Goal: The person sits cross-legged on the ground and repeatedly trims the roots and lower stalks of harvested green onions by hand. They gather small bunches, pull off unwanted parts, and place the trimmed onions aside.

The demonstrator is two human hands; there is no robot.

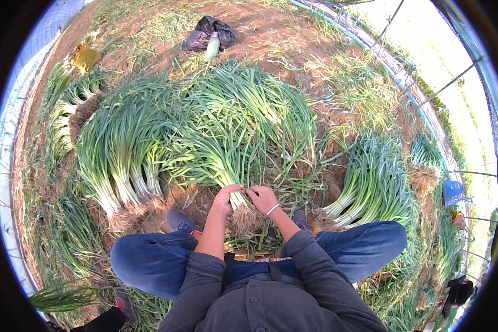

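A bunch of leafy green stalks with white stems, like garlic greens or leeks (224,168), stands between my knees, its brown roots (245,219) hanging toward me. My left hand (225,198) is closed around the white stems from the left. My right hand (262,198), with a white band at the wrist, has its fingertips pinched together at the right side of the stems; whether they hold a thin tie cannot be told. Just beyond the bunch lies a large loose heap of the same greens (249,95).
Tied bunches (124,182) lie at the left, more tied bunches (352,203) at the right. A black plastic bag (203,31) and pale green bottle (212,46) sit beyond the heap. Another person's shoe (125,306) shows at lower left; a blue plastic container (453,193) is far right.
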